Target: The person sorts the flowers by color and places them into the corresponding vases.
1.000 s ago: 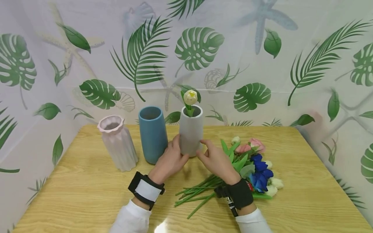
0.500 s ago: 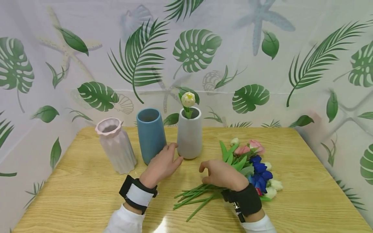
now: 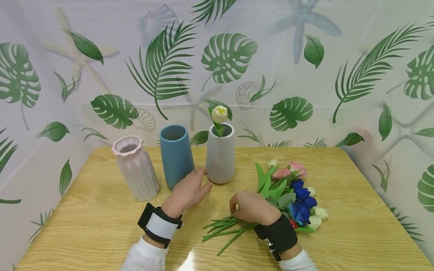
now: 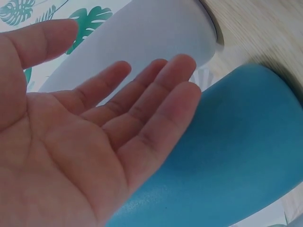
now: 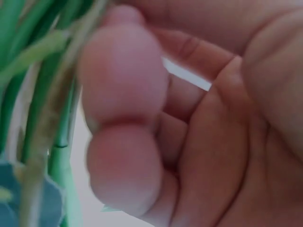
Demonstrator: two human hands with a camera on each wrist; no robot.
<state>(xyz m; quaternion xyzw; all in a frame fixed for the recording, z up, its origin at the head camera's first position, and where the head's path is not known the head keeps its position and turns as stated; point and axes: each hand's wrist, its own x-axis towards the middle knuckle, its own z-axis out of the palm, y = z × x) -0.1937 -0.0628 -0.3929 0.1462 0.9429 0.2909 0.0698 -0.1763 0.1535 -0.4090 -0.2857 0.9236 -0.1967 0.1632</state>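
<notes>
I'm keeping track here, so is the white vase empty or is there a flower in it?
Not empty: one white flower stands in the white vase, rising out of its mouth.

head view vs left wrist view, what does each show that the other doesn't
Only the head view shows the right hand, the loose flowers, the tulip in the white vase and the frilled rim of the pink vase.
Only the left wrist view shows the palm of the left hand.
Both show that hand, the blue vase, the white vase, the table and the leaf-print backdrop.
</notes>
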